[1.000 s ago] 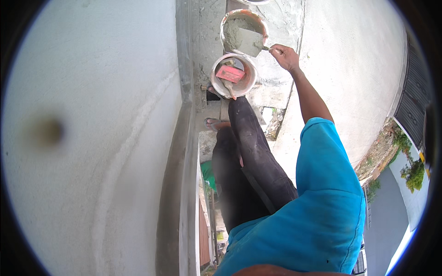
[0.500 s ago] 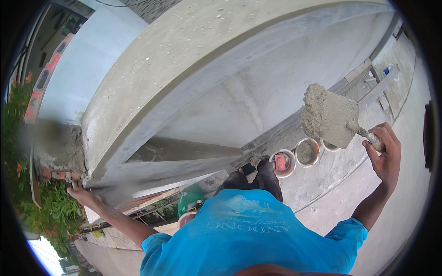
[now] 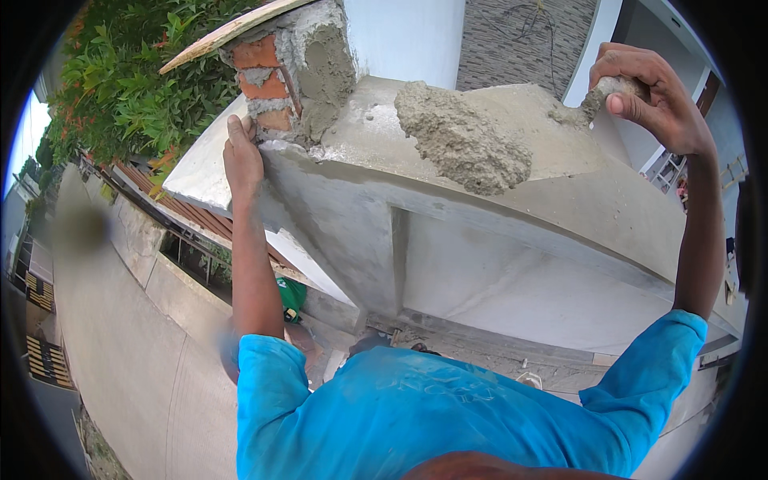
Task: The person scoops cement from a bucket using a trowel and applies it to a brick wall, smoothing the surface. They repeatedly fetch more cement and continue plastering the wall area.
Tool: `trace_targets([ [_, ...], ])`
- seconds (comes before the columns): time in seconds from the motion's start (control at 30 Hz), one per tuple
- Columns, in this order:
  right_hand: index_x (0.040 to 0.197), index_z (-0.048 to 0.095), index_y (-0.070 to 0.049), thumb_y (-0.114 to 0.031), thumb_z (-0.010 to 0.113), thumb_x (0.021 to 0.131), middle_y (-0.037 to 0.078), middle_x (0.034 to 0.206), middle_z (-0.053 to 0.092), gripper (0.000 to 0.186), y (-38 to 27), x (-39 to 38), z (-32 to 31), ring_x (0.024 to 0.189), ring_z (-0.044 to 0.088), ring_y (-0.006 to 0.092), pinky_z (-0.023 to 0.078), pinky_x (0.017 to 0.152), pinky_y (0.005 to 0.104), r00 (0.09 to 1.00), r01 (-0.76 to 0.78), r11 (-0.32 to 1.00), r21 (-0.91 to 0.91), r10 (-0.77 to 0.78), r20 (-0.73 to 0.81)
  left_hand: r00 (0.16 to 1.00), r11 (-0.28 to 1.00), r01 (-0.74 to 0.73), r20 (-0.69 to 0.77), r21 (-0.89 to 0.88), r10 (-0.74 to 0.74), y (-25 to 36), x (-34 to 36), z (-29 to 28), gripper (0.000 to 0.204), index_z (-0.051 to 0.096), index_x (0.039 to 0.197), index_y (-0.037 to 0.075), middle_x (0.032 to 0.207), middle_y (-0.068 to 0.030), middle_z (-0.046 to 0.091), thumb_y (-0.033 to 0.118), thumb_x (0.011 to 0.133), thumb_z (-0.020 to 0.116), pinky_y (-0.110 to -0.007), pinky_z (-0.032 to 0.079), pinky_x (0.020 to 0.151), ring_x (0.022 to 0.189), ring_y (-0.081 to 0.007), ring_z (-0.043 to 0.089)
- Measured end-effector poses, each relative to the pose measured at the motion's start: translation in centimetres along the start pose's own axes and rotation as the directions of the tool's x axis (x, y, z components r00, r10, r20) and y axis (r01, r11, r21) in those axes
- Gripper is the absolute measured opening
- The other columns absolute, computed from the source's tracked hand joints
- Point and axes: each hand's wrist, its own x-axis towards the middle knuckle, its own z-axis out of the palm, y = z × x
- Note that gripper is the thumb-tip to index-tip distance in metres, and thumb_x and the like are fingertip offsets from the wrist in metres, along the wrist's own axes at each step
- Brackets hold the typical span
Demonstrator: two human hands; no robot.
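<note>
My right hand point(image 3: 660, 104) is wrapped round the handle of a trowel point(image 3: 560, 152), raised over the top of a grey plastered wall point(image 3: 640, 200). A thick heap of wet mortar point(image 3: 464, 140) covers the far left part of the blade. To the left, a short brick pillar point(image 3: 260, 80) rises from the wall's end, its right side coated with rough mortar point(image 3: 324, 80). My left hand point(image 3: 242, 168) rests against the pillar's lower corner, fingers stretched upward and holding nothing; some fingertips are hidden at the edge.
A wooden board point(image 3: 232, 34) lies across the pillar's top. Leafy bushes point(image 3: 160, 88) grow behind it at the left. A white wall point(image 3: 404, 40) stands behind. Below are a green object point(image 3: 291, 296) and a paved road point(image 3: 136, 320).
My view has swung left toward the brick pillar. The loaded trowel has come from the far right, above the buckets, to over the wall's top. My left hand stays at the pillar's corner.
</note>
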Motion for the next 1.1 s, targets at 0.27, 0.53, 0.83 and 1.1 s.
trace_targets([
  [0.27, 0.102, 0.074, -0.001, -0.042, 0.076, 0.090, 0.009, 0.093, 0.069, 0.044, 5.9, 15.4, 1.7, 0.080, 0.063, 0.0188, 0.046, 0.068, 0.0323, 0.751, -0.026, 0.865, 0.501, -0.314, 0.580, 1.000, 0.999, 0.022, 0.010, -0.035, -0.021, -1.9, 1.0, 1.2, 0.077, 0.059, 0.136, -0.013, 0.132, -0.0280, 0.065, 0.052, 0.111, 0.025, -0.037, 0.040, 0.112, 0.129, -0.0340, 0.061],
  [0.53, 0.097, 0.076, 0.005, -0.027, 0.079, 0.090, 0.007, 0.082, 0.073, 0.033, 8.8, 18.1, -4.7, 0.063, 0.060, 0.0095, 0.044, 0.049, 0.0253, 0.973, 0.044, 0.796, 0.604, -0.172, 0.155, 0.998, 0.994, 0.016, 0.057, -0.107, -0.010, -0.7, -0.1, -0.2, 0.075, 0.055, 0.139, -0.015, 0.138, -0.0272, 0.062, 0.049, 0.112, 0.025, -0.037, 0.037, 0.116, 0.133, -0.0325, 0.058],
  [0.83, 0.110, 0.068, -0.006, -0.045, 0.065, 0.099, 0.005, 0.103, 0.060, 0.040, 8.8, 12.9, 3.9, 0.091, 0.049, 0.0175, 0.042, 0.078, 0.0351, 0.989, 0.140, 0.967, -0.212, -0.145, -0.011, 0.997, 0.996, 0.041, 0.075, -0.076, -0.036, -1.7, 1.1, -0.5, 0.080, 0.051, 0.141, -0.016, 0.142, -0.0288, 0.059, 0.053, 0.111, 0.025, -0.038, 0.035, 0.118, 0.136, -0.0338, 0.055],
  [1.1, 0.105, 0.073, -0.014, -0.032, 0.076, 0.092, 0.003, 0.102, 0.066, 0.023, 7.4, 16.4, 6.2, 0.097, 0.060, 0.0176, 0.043, 0.084, 0.0389, 0.773, 0.438, 0.578, -0.688, -0.634, -0.040, 0.981, 0.918, 0.139, 0.177, -0.371, -0.077, 1.3, 1.2, -2.2, 0.074, 0.041, 0.153, -0.005, 0.150, -0.0250, 0.051, 0.054, 0.110, 0.032, -0.046, 0.034, 0.118, 0.140, -0.0349, 0.049],
])
